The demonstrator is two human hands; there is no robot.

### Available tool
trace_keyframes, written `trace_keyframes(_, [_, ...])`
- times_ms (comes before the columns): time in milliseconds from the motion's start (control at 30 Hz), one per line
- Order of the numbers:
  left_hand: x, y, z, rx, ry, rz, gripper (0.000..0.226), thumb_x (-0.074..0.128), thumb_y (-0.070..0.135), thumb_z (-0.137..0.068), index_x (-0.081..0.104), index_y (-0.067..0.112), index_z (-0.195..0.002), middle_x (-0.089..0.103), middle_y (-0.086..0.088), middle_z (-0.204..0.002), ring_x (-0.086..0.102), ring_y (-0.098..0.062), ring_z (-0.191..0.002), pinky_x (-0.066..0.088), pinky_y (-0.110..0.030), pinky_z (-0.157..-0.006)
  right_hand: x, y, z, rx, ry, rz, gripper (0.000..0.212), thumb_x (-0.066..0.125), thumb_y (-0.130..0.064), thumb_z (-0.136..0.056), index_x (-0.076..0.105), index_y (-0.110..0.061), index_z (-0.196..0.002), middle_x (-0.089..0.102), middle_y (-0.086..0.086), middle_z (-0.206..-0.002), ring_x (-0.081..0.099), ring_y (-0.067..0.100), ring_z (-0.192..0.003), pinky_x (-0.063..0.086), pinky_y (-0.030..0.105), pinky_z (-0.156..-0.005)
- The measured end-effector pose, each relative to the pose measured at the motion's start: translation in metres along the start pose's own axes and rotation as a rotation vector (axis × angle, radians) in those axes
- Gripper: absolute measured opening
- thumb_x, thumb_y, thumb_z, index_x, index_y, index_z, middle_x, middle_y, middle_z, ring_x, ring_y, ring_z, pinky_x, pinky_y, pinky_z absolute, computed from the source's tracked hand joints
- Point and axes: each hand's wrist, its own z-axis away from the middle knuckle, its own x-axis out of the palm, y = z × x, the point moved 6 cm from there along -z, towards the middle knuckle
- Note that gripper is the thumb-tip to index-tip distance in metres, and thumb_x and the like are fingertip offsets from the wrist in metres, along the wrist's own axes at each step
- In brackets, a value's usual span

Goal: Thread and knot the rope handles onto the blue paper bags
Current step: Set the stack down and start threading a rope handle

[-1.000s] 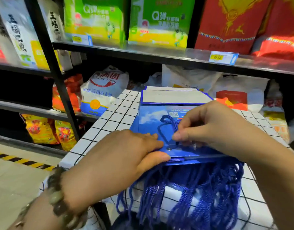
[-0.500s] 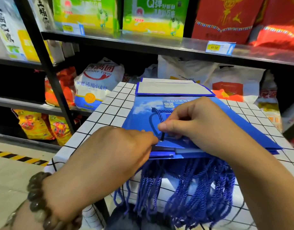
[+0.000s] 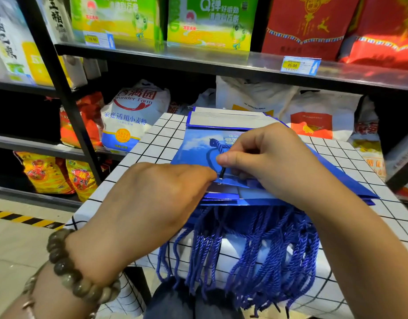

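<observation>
At a white, black-gridded surface (image 3: 152,143) before stocked shop shelves, a person threads a blue twisted rope handle (image 3: 215,145) into the top glossy blue paper bag (image 3: 193,147) of a flat stack. A second ago the right hand (image 3: 269,162) covered the cord's end, low against the paper. Now the rope's stiff black tip (image 3: 222,172) shows below that hand, standing nearly upright with its point at a small hole by the bag's near edge. By the look of it, this end is about to go through rather than already threaded, and no knot is visible yet. The right fingers (image 3: 230,157) are narrow, pinching the rope just above the tip, while the rest of the cord loops away to the far side over the bag's printed face. The left hand (image 3: 152,203) lies with fingers fairly straight. Its fingertips press the paper just left of the hole, apart from the rope, and its thumb is hidden. A thick bunch of loose blue rope handles (image 3: 255,249) hangs over the near edge, from under the stack.
</observation>
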Motion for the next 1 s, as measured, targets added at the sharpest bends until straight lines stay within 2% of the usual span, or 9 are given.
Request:
trace_keyframes(200, [0.003,0.001,0.000,0.038,-0.013,-0.034,0.010,0.050,0.017,-0.084,0.057,0.014,-0.090,0.068,-0.005,-0.063,0.062,-0.026,-0.047,0.046,-0.031,-0.036,0.004,-0.004,0.002,-0.067,-0.063,0.116,0.024,0.067,-0.033,-0.077,0.064,-0.017,-0.059,0.063,0.005,-0.060,0.044,0.007,-0.051,0.039,0.027,-0.056])
trace_keyframes(333, [0.002,-0.009,-0.004,-0.063,0.010,0.046,0.009,0.046,0.026,-0.086,0.052,0.024,-0.092,0.066,0.003,-0.062,0.058,-0.021,-0.051,0.043,-0.032,-0.042,0.009,-0.011,0.004,-0.217,-0.146,0.355,0.027,0.051,-0.032,-0.090,0.061,-0.018,-0.070,0.055,-0.001,-0.070,0.052,0.017,-0.072,0.044,0.039,-0.073])
trace_keyframes(400, [0.001,-0.018,-0.008,-0.168,0.022,0.144,0.009,0.044,0.030,-0.084,0.050,0.027,-0.091,0.064,0.009,-0.067,0.058,-0.015,-0.058,0.043,-0.028,-0.052,0.008,-0.015,0.008,-0.216,-0.288,0.210,0.021,0.046,-0.028,-0.084,0.060,-0.016,-0.075,0.054,-0.001,-0.079,0.052,0.015,-0.081,0.041,0.030,-0.081])
trace_keyframes(467, [0.001,-0.023,-0.012,-0.260,0.016,0.222,0.010,0.041,0.031,-0.082,0.046,0.028,-0.089,0.065,0.011,-0.077,0.062,-0.016,-0.069,0.049,-0.034,-0.059,0.005,-0.015,0.010,-0.193,-0.406,0.197,0.019,0.046,-0.021,-0.076,0.061,-0.022,-0.087,0.053,-0.005,-0.086,0.049,0.003,-0.080,0.035,0.012,-0.075])
trace_keyframes(500, [0.002,-0.024,-0.015,-0.272,0.023,0.223,0.008,0.041,0.029,-0.081,0.045,0.027,-0.088,0.066,0.008,-0.083,0.064,-0.020,-0.073,0.051,-0.036,-0.059,0.005,-0.014,0.009,-0.214,-0.428,0.281,0.020,0.049,-0.016,-0.078,0.062,-0.020,-0.092,0.052,-0.007,-0.087,0.047,0.000,-0.078,0.033,0.010,-0.072])
trace_keyframes(633, [0.002,-0.023,-0.018,-0.295,0.052,0.133,0.014,0.048,0.017,-0.077,0.059,0.022,-0.083,0.067,0.000,-0.091,0.063,-0.028,-0.079,0.052,-0.040,-0.064,0.009,-0.012,-0.001,-0.307,-0.331,0.529,0.012,0.048,-0.005,-0.089,0.059,-0.009,-0.090,0.050,-0.003,-0.085,0.045,0.014,-0.085,0.034,0.028,-0.078])
trace_keyframes(767, [0.001,-0.019,-0.017,-0.431,0.057,-0.009,0.016,0.057,0.030,-0.073,0.067,0.018,-0.076,0.069,-0.001,-0.086,0.066,-0.027,-0.078,0.054,-0.040,-0.063,0.011,-0.009,-0.005,-0.298,-0.279,0.545,0.022,0.047,-0.013,-0.091,0.062,-0.014,-0.108,0.058,0.004,-0.103,0.052,0.024,-0.099,0.040,0.040,-0.086])
trace_keyframes(900, [-0.008,-0.012,-0.021,-0.443,0.126,-0.091,0.017,0.062,0.035,-0.073,0.068,0.019,-0.071,0.068,0.000,-0.088,0.065,-0.027,-0.074,0.051,-0.036,-0.056,0.010,-0.009,-0.011,-0.288,-0.237,0.526,0.017,0.050,-0.017,-0.091,0.063,-0.014,-0.101,0.060,0.006,-0.095,0.053,0.026,-0.091,0.044,0.043,-0.080])
trace_keyframes(1000, [0.004,-0.015,-0.026,-0.513,-0.117,-0.291,0.039,0.053,0.055,-0.081,0.072,0.021,-0.079,0.067,0.000,-0.088,0.060,-0.026,-0.082,0.038,-0.031,-0.059,0.010,-0.011,-0.012,-0.284,-0.234,0.507,0.019,0.050,-0.027,-0.092,0.064,-0.015,-0.096,0.061,0.007,-0.091,0.054,0.027,-0.088,0.045,0.045,-0.078])
